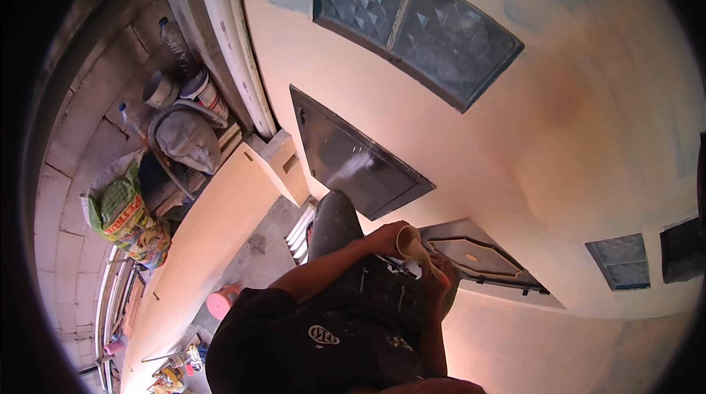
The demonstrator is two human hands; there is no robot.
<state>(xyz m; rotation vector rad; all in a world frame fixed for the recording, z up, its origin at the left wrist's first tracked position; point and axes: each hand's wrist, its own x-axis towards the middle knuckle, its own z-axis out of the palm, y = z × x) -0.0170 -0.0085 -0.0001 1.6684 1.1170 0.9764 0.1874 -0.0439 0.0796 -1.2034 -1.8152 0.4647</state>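
The left hand (386, 238) is curled around the wide mouth of a cream-coloured paper cone (413, 248), fingers wrapped at its rim near the middle of the view, a little toward 6 o'clock. The cone's long axis runs from that rim toward about 4 o'clock, narrowing to a tip that disappears into the right hand (440, 276), whose fingers are closed about the slim end; how tightly they pinch it cannot be told. So both hands hold this 1 thing, the left at the broad end and the right at the point, and the 2 hands sit just beside each other over dark paint-spattered trousers (368, 298). Just beyond the right hand, toward 3 o'clock, a grey hatch lid with a raised octagonal panel (478, 256) lies against the pale plastered wall (588, 136). At 12 o'clock from the hands is a dark metal door (353, 155), and above it glass-block windows (419, 22). Toward 9 o'clock, well apart, lie a green printed sack (121, 214) and a pink tub (219, 302).
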